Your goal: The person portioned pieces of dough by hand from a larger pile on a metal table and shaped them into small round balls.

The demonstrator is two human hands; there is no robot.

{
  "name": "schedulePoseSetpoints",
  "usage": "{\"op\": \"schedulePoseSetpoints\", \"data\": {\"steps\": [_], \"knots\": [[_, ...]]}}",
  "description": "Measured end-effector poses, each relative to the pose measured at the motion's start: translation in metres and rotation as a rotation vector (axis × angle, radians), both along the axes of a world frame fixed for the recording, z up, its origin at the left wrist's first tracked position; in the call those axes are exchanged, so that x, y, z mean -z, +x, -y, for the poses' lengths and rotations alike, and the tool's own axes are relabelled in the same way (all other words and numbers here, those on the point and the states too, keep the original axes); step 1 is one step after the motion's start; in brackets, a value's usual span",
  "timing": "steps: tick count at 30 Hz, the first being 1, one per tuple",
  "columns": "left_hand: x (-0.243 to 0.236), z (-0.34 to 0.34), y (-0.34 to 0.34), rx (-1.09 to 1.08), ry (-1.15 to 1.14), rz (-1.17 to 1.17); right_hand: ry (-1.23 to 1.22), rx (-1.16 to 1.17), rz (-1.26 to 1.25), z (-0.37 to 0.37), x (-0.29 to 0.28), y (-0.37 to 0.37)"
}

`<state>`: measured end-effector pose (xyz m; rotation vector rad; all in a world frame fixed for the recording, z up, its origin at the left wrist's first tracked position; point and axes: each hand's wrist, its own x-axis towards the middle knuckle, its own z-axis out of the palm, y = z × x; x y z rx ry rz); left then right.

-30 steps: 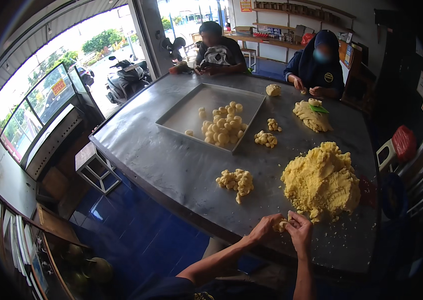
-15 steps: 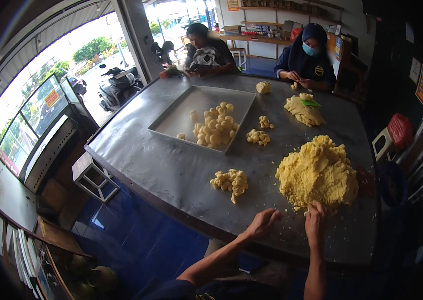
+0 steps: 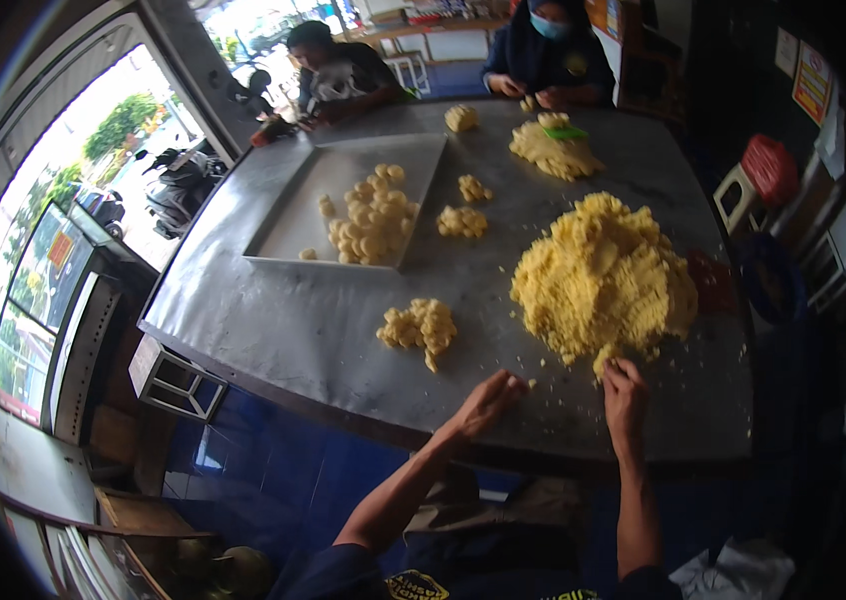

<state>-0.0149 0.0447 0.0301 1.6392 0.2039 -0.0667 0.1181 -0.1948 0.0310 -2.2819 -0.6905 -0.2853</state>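
Note:
On the metal tabletop before me rises a big crumbly yellow mound (image 3: 603, 275), like grated filling. My right hand (image 3: 627, 400) is at its near edge, fingers pinched on a small yellow lump (image 3: 604, 359). To its left, my left hand (image 3: 488, 403) hovers over the near table edge with fingers curled together; whatever they hold is hidden. A small crumb (image 3: 532, 384) lies just beside its fingertips. Beyond the left hand sits a cluster of small pale dough pieces (image 3: 417, 328). Two smaller groups of dough pieces (image 3: 462, 222) (image 3: 474, 188) lie farther off.
A shallow metal tray (image 3: 278, 262) at the left holds many round dough balls (image 3: 375, 222). At the far right lie a large dough slab (image 3: 555, 152) with a green scraper (image 3: 568, 133) and a dough lump (image 3: 460, 118). Two people work at the far edge. A white stool (image 3: 171, 380) stands left.
The view has tilted down and shifted, so the table sits higher and more left. My right hand now shows a yellow lump at its fingertips. My left hand stays curled.

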Motion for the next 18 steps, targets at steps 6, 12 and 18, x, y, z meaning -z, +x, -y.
{"op": "schedulePoseSetpoints", "data": {"steps": [6,12,18], "knots": [[-0.006,-0.003,0.002,-0.175,0.954,0.425,-0.196,0.003,-0.038,-0.003,-0.012,0.002],[-0.002,0.004,-0.008,-0.354,0.772,0.388,0.022,-0.19,-0.12,0.017,0.007,0.036],[-0.035,-0.018,0.034,-0.27,0.59,-0.056,0.064,-0.077,-0.12,0.006,-0.001,0.024]]}}
